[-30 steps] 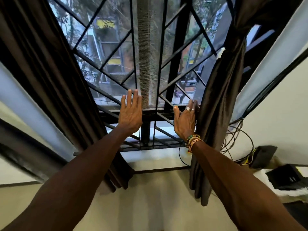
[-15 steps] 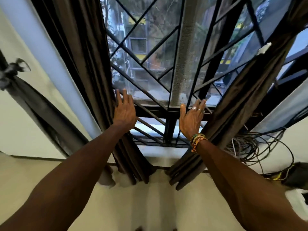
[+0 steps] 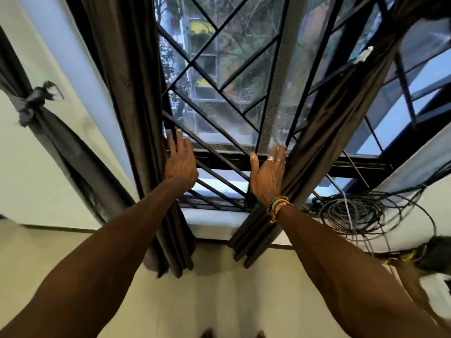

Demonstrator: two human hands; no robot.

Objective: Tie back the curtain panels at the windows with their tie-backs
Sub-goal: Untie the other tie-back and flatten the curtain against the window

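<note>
Two dark brown curtain panels hang at a barred window (image 3: 229, 98). The left panel (image 3: 131, 89) hangs loose beside the window; my left hand (image 3: 180, 162) is flat with straight fingers against its inner edge. The right panel (image 3: 334, 128) is gathered into a narrow bunch, and my right hand (image 3: 268, 172), with rings and wrist bands, lies flat beside it with straight fingers. At the far left another dark panel (image 3: 61, 142) is bound by a knotted tie-back (image 3: 34, 101).
A tangled coil of black cables (image 3: 361, 213) hangs under the window's right corner, above a dark box (image 3: 436, 254). A white sill (image 3: 214, 217) runs below the bars. Pale wall (image 3: 219, 289) fills the space beneath.
The view has swung left, bringing the tied far-left panel into sight. My left hand has gone from open window space to the left panel's edge. My right hand stays beside the right panel.
</note>
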